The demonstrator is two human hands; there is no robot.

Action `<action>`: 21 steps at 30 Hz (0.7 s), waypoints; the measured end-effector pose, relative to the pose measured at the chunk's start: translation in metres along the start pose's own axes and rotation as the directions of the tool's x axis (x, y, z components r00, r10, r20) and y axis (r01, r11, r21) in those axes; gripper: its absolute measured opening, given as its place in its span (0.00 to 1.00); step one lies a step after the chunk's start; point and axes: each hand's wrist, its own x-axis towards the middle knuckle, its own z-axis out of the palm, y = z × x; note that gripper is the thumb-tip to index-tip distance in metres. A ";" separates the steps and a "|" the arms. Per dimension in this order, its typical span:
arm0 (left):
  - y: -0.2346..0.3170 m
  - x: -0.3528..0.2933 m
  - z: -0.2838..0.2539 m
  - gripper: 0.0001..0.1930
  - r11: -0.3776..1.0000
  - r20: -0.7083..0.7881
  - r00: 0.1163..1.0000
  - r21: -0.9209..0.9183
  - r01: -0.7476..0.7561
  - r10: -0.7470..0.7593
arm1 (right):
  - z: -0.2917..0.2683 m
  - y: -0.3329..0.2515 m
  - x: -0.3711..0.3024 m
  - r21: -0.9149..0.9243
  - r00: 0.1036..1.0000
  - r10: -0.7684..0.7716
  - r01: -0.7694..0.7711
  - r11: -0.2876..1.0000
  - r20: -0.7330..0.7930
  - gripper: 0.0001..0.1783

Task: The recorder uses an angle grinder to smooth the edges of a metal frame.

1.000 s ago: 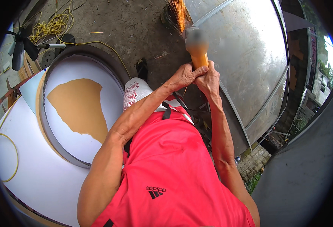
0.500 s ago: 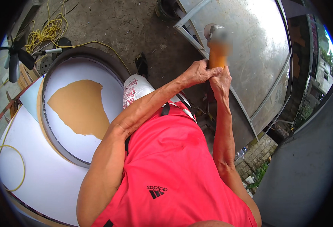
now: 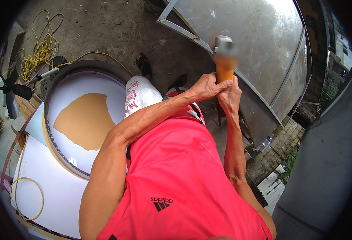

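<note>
An angle grinder [image 3: 225,68] with an orange body and silver head is held in both of my hands. My left hand [image 3: 207,86] wraps its rear end from the left, thumb lying across toward the other hand. My right hand [image 3: 229,94] closes round the back of the body, touching the left. The grinder's disc [image 3: 215,41] is at the near left edge of a metal-framed grey sheet panel [image 3: 260,48], by the frame bar [image 3: 188,35]. Whether disc and metal touch I cannot tell. A blurred patch hides part of the tool's head.
On my left, a round dark-rimmed form [image 3: 50,132] holds a torn-edged brown sheet [image 3: 86,122] over white. Behind it are a black-bladed fan [image 3: 12,90] and tangled yellow cord [image 3: 44,54]. A plastic bottle [image 3: 265,143] lies right of my forearm, near a large grey surface [image 3: 324,160].
The view has shifted, and the panel and round form appear moved in it. Both hands still grip the grinder, whose head is now closer to the panel's near frame bar.
</note>
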 end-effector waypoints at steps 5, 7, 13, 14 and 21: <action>-0.001 -0.013 -0.012 0.35 0.999 -0.121 0.992 -0.030 -0.022 0.018 | 0.018 -0.006 0.008 0.018 0.997 -0.027 0.026 1.000 0.065 0.16; 0.000 -0.016 -0.022 0.35 1.000 -0.121 0.992 -0.024 0.016 -0.019 | 0.025 -0.009 0.012 0.038 0.993 -0.074 0.071 0.997 0.092 0.16; -0.002 -0.011 -0.026 0.37 0.997 -0.159 0.985 -0.039 -0.068 0.061 | 0.032 -0.015 0.017 0.020 0.997 -0.050 0.049 0.999 0.052 0.17; -0.004 -0.010 -0.027 0.37 0.996 -0.169 0.984 -0.043 -0.073 0.065 | 0.032 -0.014 0.017 0.021 0.997 -0.063 0.062 0.998 0.047 0.17; -0.009 -0.010 -0.028 0.36 0.998 -0.118 0.992 -0.028 -0.053 0.050 | 0.032 -0.011 0.016 0.027 0.997 -0.060 0.058 0.998 0.056 0.16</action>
